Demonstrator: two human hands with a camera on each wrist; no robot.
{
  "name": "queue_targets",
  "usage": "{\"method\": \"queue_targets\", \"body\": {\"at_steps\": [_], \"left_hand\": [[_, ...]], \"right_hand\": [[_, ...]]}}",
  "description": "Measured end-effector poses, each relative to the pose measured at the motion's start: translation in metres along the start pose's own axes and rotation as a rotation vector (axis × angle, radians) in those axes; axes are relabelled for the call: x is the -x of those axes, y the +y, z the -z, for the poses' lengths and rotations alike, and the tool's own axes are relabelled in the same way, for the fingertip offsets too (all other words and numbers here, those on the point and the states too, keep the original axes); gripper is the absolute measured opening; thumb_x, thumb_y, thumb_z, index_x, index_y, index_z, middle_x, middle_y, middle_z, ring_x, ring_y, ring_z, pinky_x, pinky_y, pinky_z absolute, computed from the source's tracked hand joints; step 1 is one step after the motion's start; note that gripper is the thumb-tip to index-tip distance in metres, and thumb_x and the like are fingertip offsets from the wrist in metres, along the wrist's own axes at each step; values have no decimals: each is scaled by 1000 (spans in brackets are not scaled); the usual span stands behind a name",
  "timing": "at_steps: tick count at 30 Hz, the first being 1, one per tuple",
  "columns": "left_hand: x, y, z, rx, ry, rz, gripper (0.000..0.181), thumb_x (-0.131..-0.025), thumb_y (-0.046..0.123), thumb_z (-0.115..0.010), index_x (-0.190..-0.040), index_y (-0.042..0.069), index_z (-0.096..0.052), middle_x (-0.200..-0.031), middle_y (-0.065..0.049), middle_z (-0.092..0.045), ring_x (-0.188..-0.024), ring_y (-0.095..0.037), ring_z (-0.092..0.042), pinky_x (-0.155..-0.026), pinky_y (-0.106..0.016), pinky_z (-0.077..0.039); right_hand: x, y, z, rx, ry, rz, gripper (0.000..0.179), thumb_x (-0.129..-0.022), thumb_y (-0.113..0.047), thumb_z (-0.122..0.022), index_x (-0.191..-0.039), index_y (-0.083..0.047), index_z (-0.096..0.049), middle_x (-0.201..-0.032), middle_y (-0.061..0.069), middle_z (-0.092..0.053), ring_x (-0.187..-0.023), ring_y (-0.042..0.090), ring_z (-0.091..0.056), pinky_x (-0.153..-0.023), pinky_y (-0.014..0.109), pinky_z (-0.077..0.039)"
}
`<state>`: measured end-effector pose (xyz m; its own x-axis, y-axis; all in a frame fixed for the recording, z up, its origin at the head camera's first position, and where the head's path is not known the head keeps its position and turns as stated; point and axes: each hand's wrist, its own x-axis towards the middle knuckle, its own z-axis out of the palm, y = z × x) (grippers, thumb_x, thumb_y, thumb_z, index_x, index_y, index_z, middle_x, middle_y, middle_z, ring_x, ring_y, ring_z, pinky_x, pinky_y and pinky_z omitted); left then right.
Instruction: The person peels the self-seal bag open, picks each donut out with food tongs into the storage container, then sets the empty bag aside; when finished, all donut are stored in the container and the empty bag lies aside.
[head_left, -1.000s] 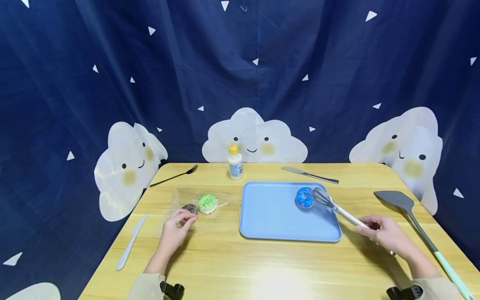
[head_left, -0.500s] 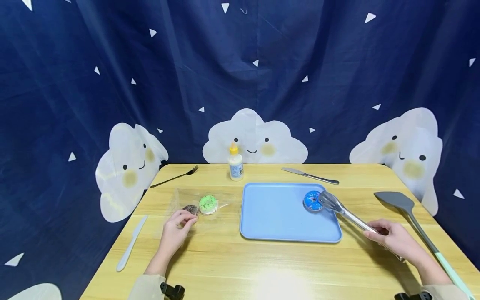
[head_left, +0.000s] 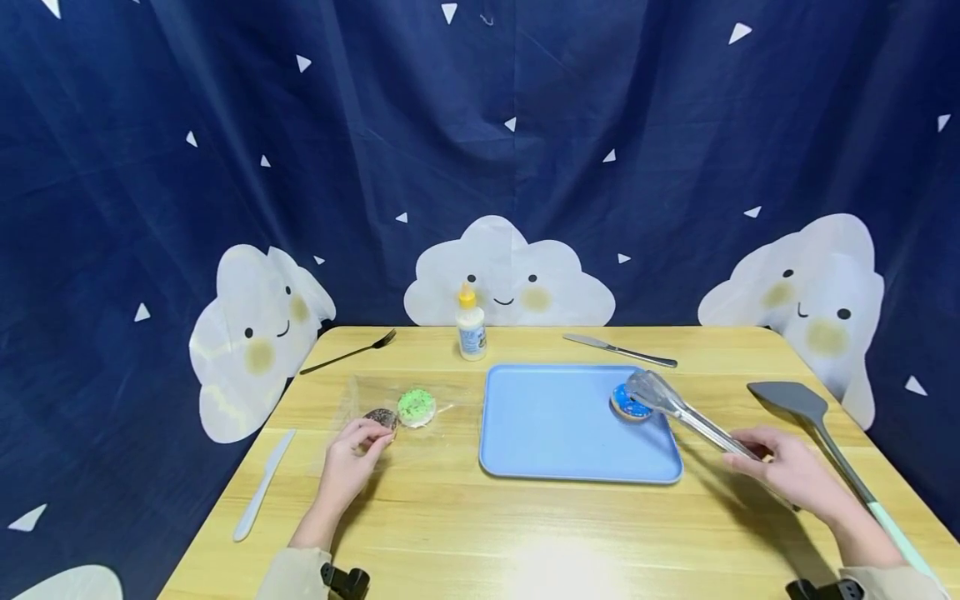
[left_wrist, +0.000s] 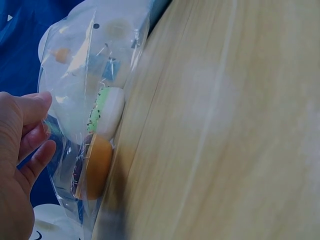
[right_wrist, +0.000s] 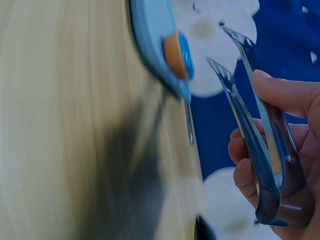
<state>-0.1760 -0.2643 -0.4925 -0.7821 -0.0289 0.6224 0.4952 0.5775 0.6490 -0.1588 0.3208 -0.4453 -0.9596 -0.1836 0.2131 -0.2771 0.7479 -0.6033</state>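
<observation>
Beside the tray, the right hand grips tongs (the left hand pinches a bag).

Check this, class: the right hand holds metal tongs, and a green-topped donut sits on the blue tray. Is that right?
Not quite: the donut on the blue tray is blue-topped, not green-topped, as the head view shows. The right hand does hold metal tongs.
</observation>
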Motion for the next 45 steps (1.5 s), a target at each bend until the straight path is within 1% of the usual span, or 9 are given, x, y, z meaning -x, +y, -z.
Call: {"method": "queue_targets", "body": {"at_steps": [6,12,15,19,20,26,32,36,45], "left_hand": [[0,1,2,-3,20,-28,16,-72,-9,-74,-81,3,-69,-86,0,-62,-69,-12,-56,-63,-14,-48],[-1,5,1,-15,39,-65,16,-71,-10,-74,-81,2,-69,-86,-1,-62,-71,-11,-56,-64,-13,-48],[-2,11,1,-26,53,-79,17,-70,-12,-74,-81,1,-69,-86,-4,-62,-71,-13,-56,-64,-13,-48],[-4,14,0,-19,75,-80,20,-69,-13,-74,-81,2,-69,-87,-6,-62,-70,-14,-56,-64,-12,-48],[-4,8,-2,-14,82,-92,20,-69,-13,-75,-81,3,-70,-87,-5,-62,-71,-13,-56,-64,-11,-47],[-5,10,-2,2,115,-133,19,-69,-13,-74,-81,2,-70,-85,-7,-63,-69,-16,-57,-64,-12,-48],[-3,10,0,-6,110,-98,19,-69,-13,-74,-82,0,-69,-87,-6,-62,-72,-13,-56,-66,-11,-48],[-2,10,-1,-4,97,-82,20,-69,-13,-73,-82,1,-70,-88,-5,-62,-73,-12,-56,-66,-11,-48],[-2,6,-3,27,93,-103,20,-70,-13,-74,-82,2,-70,-87,-6,-62,-71,-13,-57,-63,-12,-48]], "right_hand": [[-26,-34,-29,-106,-124,131,31,-81,-17,-72,-104,2,-65,-79,-3,-57,-69,4,-49,-55,23,-44],[-54,-66,-63,-170,-261,155,38,-84,-25,-69,-109,3,-63,-87,1,-58,-75,10,-50,-61,24,-46],[-65,-81,-78,-243,-327,166,35,-86,-26,-68,-108,0,-63,-82,2,-58,-68,11,-50,-56,25,-46],[-75,-98,-95,-355,-422,151,28,-87,-25,-66,-104,-4,-65,-70,4,-54,-54,12,-47,-43,25,-41],[-78,-102,-98,-373,-444,147,27,-87,-25,-66,-104,-4,-65,-69,5,-53,-51,12,-46,-42,25,-40],[-93,-119,-120,-394,-536,132,29,-89,-25,-64,-103,-1,-65,-65,8,-52,-52,15,-46,-45,27,-41],[-110,-135,-142,-420,-607,93,30,-88,-27,-64,-106,-4,-67,-64,14,-57,-51,18,-48,-45,30,-44],[-118,-143,-151,-427,-624,64,31,-87,-26,-66,-106,-2,-68,-71,14,-62,-53,21,-53,-45,30,-45],[-130,-156,-165,-497,-628,-39,44,-85,-24,-69,-114,8,-61,-93,15,-67,-60,28,-60,-52,34,-51]]}}
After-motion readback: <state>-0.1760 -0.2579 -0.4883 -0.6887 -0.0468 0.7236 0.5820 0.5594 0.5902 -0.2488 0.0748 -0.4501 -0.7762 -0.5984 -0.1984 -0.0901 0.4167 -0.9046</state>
